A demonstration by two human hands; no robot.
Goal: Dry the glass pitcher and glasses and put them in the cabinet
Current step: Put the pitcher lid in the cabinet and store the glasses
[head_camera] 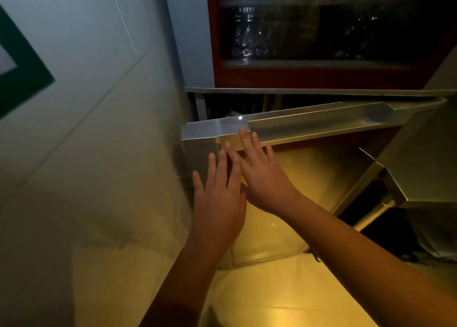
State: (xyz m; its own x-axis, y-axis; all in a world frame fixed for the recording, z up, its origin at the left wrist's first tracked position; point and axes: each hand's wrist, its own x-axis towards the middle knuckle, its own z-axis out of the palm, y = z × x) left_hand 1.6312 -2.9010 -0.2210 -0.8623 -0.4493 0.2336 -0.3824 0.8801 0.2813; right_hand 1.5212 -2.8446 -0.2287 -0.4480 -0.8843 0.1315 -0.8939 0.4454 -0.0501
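A red-framed cabinet with a glass front fills the upper right; glassware glints dimly behind the glass on its shelf. Below it a lower door with a silver metal top edge stands ajar, swung toward me. My left hand is flat with fingers spread, just below the door's left corner. My right hand is also flat and spread, partly over the left one, its fingertips touching the door's metal edge. Neither hand holds anything. No pitcher or cloth is in sight.
A white tiled wall with a green diamond tile fills the left. A yellowish tiled floor lies below. A metal table edge and leg stand at the right, close to the open door.
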